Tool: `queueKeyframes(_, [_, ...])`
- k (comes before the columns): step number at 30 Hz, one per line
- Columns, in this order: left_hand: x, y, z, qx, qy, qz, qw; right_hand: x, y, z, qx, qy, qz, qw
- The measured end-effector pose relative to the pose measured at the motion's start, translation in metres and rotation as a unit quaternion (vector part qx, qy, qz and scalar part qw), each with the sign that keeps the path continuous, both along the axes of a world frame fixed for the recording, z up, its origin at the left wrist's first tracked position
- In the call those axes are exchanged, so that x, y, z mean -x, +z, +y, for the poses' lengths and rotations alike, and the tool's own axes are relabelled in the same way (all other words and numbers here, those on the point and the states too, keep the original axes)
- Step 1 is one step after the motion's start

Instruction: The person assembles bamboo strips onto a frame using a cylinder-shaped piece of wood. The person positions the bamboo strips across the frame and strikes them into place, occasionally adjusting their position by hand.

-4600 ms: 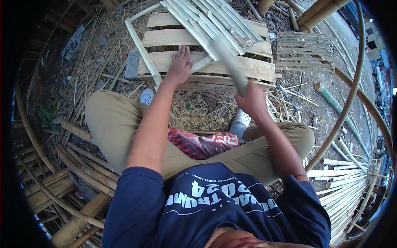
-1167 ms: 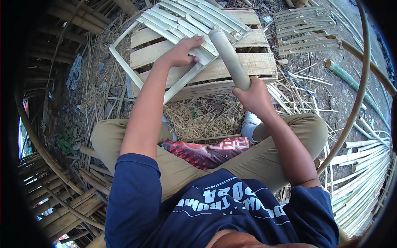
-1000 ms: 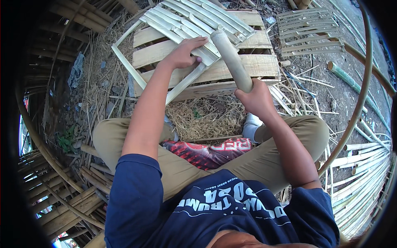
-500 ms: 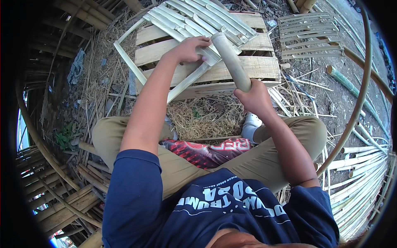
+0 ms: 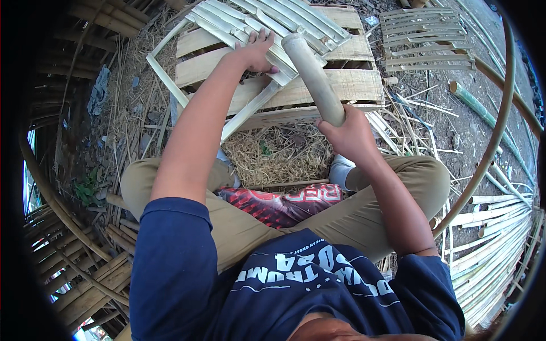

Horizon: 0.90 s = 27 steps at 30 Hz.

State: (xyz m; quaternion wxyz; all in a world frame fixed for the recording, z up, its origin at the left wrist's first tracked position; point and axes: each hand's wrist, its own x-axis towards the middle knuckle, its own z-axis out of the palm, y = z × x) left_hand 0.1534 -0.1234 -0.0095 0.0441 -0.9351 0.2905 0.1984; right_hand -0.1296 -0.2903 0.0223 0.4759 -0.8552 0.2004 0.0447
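My left hand [image 5: 256, 54] lies on the edge of a slatted bamboo panel [image 5: 227, 27], its fingers spread apart and its thumb toward the panel's near corner. Pale split strips run side by side across this panel, and longer strips stick out from it to the left and toward me. In my right hand [image 5: 351, 133] is a short, thick bamboo length [image 5: 314, 77], gripped at its near end. Its far end hangs over the near corner of the panel; whether the two touch I cannot tell. Beneath lies a low wooden slatted platform [image 5: 341, 91].
Another small slatted bamboo panel [image 5: 426, 40] lies at the far right. Beside it are a green bamboo pole [image 5: 483, 111] and a curved pole [image 5: 500, 131]. Many split strips [image 5: 495, 244] are heaped at the right. Straw-like shavings [image 5: 278, 156] cover the ground between my feet.
My left hand has shifted a little farther away along the panel's edge, and its fingers have spread from a more curled pose. My right hand still holds the bamboo length in nearly the same place.
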Motion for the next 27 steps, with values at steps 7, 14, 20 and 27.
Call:
queueKeyframes(7, [0.004, -0.012, 0.014, 0.032, 0.035, -0.025, 0.999, 0.004, 0.010, 0.019, 0.085, -0.018, -0.092, 0.992])
queueKeyframes(14, [-0.013, -0.035, 0.022, 0.122, -0.057, -0.031, 0.990, 0.028, -0.035, 0.006, 0.208, 0.081, 0.025, 0.974])
queueKeyframes(20, [-0.013, -0.037, 0.033, 0.102, -0.049, -0.014, 0.993, 0.030, -0.027, 0.020, 0.161, 0.032, -0.010, 0.986])
queueKeyframes(27, [-0.012, -0.033, 0.036, 0.132, -0.039, 0.024, 0.990, 0.025, -0.017, 0.018, 0.154, -0.017, -0.110, 0.982])
